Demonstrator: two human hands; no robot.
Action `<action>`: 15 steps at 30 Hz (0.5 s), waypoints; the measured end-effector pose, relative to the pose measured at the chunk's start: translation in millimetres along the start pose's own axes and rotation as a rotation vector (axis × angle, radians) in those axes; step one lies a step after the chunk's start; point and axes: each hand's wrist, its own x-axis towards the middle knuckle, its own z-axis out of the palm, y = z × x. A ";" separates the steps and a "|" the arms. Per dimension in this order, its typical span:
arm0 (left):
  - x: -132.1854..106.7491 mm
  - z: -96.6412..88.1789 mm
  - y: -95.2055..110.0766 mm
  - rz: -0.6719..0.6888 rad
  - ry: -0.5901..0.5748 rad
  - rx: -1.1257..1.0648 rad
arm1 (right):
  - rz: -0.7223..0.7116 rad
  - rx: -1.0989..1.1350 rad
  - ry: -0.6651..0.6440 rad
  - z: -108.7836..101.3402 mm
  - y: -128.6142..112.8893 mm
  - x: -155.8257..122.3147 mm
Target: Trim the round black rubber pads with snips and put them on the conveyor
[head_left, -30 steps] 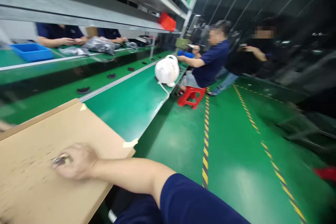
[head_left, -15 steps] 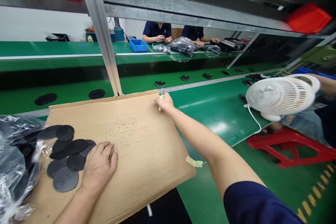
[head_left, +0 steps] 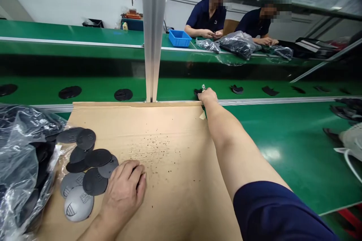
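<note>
My left hand (head_left: 123,192) rests flat on a tan cardboard sheet (head_left: 175,180), touching the edge of a pile of several round black rubber discs (head_left: 94,173). A paler grey disc (head_left: 78,203) lies at the pile's near end. Beside them sits a clear plastic bag (head_left: 19,165) holding more dark discs. At the far edge of the cardboard, my right hand (head_left: 207,96) is closed on a small metal tool (head_left: 203,88), mostly hidden by my fingers. Dark specks (head_left: 154,150) are scattered across the middle of the cardboard.
A green conveyor belt (head_left: 283,139) runs under the cardboard, and an aluminium post (head_left: 153,34) rises behind it. Black disc-shaped pieces (head_left: 123,94) line a lower green belt. Two co-workers (head_left: 206,19) sit at the far bench near a blue bin (head_left: 180,38).
My view has swung left, away from the white fan. My right hand has moved from over the cardboard's middle to its far edge. The discs and bag have come into view.
</note>
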 end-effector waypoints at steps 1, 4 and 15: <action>0.6 0.2 0.0 -0.004 -0.005 0.001 | -0.003 0.021 0.008 -0.1 0.1 0.8; 2.0 0.5 0.0 -0.005 -0.022 0.003 | -0.034 0.116 0.070 -9.9 1.0 -4.2; 13.0 3.2 -10.3 -0.026 -0.011 -0.112 | -0.241 0.682 0.137 -37.8 6.1 -180.9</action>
